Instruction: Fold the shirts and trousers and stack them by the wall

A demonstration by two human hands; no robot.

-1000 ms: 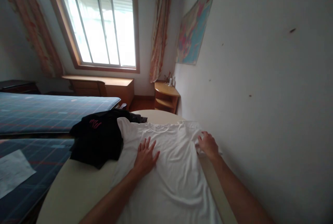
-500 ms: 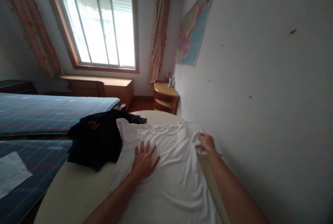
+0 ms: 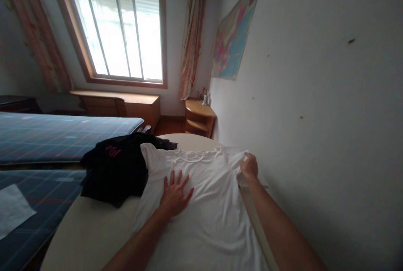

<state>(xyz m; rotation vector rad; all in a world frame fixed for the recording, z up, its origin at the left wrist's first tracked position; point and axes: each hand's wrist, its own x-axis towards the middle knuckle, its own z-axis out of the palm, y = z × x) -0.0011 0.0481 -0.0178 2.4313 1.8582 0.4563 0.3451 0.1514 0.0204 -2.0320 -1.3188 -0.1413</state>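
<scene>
A white T-shirt lies spread on a round cream table, its neckline at the far side and its cloth slightly wrinkled. My left hand rests flat on the chest of the shirt, fingers spread. At the right sleeve, my right hand is closed and pinches the edge of the cloth, pulling it outward. Folds run from the sleeve across the shirt's right side. Some white cloth also shows beneath my right wrist.
Black clothing with pink lettering lies left of the shirt. Beyond the table's left edge is a bed with a blue plaid mattress and a white sheet. A wall stands close on the right. A wooden corner shelf is behind.
My right hand has moved slightly up along the sleeve and closed on its edge, drawing the cloth taut outward. My left hand has stayed in place on the shirt.
</scene>
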